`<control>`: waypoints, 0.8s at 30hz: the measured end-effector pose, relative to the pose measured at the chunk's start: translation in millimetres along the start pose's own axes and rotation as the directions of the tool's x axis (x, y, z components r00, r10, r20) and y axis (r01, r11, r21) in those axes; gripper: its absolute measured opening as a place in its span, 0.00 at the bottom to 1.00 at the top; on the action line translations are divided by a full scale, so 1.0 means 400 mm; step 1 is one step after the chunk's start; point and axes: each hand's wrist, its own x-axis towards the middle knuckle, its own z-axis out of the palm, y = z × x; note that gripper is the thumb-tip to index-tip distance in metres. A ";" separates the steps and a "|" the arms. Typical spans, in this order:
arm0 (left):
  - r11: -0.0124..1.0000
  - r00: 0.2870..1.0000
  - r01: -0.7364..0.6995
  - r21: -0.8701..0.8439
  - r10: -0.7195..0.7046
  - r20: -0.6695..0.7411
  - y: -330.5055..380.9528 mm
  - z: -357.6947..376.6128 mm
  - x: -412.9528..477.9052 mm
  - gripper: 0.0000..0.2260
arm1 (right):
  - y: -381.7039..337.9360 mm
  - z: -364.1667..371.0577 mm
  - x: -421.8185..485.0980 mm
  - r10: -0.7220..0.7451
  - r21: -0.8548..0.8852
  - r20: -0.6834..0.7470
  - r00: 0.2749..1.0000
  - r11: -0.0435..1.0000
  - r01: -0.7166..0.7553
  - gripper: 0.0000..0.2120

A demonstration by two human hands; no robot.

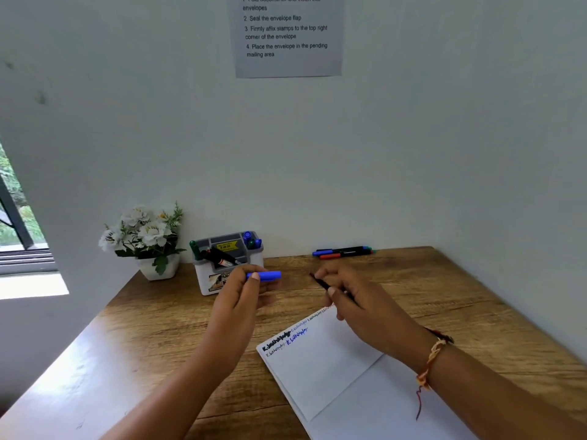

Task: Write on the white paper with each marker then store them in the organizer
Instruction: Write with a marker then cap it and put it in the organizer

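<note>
Above the table [444, 296], left hand [235, 300] pinches blue cap [265, 276]; right hand [355, 309] grips black marker [319, 282] over far edge of paper [333, 369]. Organizer [228, 265] sits behind left hand; spare markers [343, 251] lie by wall.

hands [236, 293] [355, 300] 2; cap [266, 276] 1; uncapped marker [320, 282] 1; organizer [208, 276] 1; paper [317, 373] 1

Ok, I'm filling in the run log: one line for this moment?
left hand holds blue cap | right hand holds dark marker | white paper has writing | loose markers unstored
</note>
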 end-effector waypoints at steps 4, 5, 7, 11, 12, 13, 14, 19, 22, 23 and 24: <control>0.997 0.999 0.040 -0.073 -0.041 -0.013 -0.002 -0.003 0.006 0.08 | -0.023 -0.003 -0.006 0.271 0.619 0.087 0.959 0.739 -0.265 0.15; 0.996 0.999 0.044 -0.081 -0.045 -0.014 -0.002 -0.003 0.007 0.09 | -0.025 -0.003 -0.006 0.303 0.698 0.114 0.946 0.653 -0.293 0.13; 0.995 0.999 0.046 -0.092 -0.048 -0.015 -0.001 -0.001 0.009 0.08 | -0.019 0.000 -0.004 0.313 0.728 0.122 0.942 0.616 -0.299 0.08; 0.995 0.999 0.007 0.104 -0.011 0.037 -0.014 -0.006 0.008 0.05 | -0.012 0.013 -0.007 0.324 0.590 0.100 0.941 0.742 -0.318 0.10; 0.974 0.997 -0.015 0.225 -0.003 0.083 -0.022 -0.010 0.009 0.06 | -0.011 0.019 -0.007 0.336 0.565 0.096 0.937 0.757 -0.329 0.12; 0.934 0.990 -0.042 0.354 -0.010 0.144 -0.028 -0.013 0.010 0.07 | -0.013 0.025 -0.008 0.337 0.536 0.083 0.938 0.778 -0.327 0.13; 0.877 0.977 -0.076 0.475 -0.030 0.211 -0.034 -0.015 0.010 0.08 | -0.012 0.031 -0.009 0.331 0.503 0.065 0.941 0.804 -0.317 0.14; 0.571 0.860 -0.338 0.748 -0.135 0.492 -0.033 -0.004 0.005 0.07 | 0.009 0.059 -0.013 0.345 0.432 0.048 0.937 0.839 -0.331 0.07; 0.512 0.840 -0.361 0.780 -0.186 0.511 -0.035 -0.002 0.007 0.18 | 0.020 0.070 -0.012 0.333 0.324 0.058 0.941 0.886 -0.333 0.05; 0.509 0.837 -0.365 0.780 -0.188 0.514 -0.036 0.000 0.007 0.20 | 0.022 0.073 -0.010 0.334 0.292 0.061 0.941 0.895 -0.337 0.04; 0.505 0.832 -0.373 0.778 -0.189 0.521 -0.039 0.001 0.007 0.20 | 0.025 0.074 -0.008 0.336 0.265 0.061 0.940 0.902 -0.340 0.05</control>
